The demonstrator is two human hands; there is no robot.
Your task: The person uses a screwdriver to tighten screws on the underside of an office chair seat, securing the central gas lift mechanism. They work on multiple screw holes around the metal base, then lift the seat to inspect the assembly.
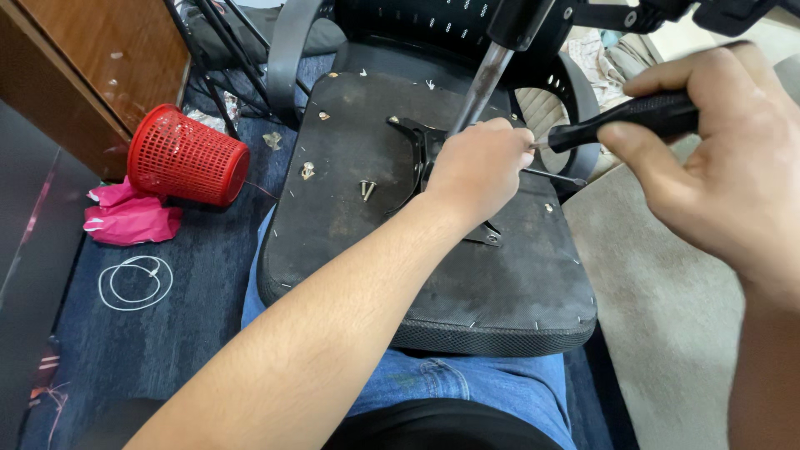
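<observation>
— So, what's underneath it all?
— Dark blue carpet (pixel 200 275) on the left, grey floor (pixel 667 317) on the right; an upturned chair seat (pixel 350 208) rests across the person's jeans (pixel 467 379).
— Counts?
— Two loose screws (pixel 367 190) lying together; another bolt (pixel 307 171) standing nearby; one red basket (pixel 187 156) tipped over, pink bag (pixel 129 218) beside it.
— Hands?
— Left hand (pixel 475 171) curled narrow on the black bracket (pixel 425 142), hiding most of it; right hand (pixel 725 175) wrapped around a screwdriver (pixel 621 121), its tip behind the left fingers.
</observation>
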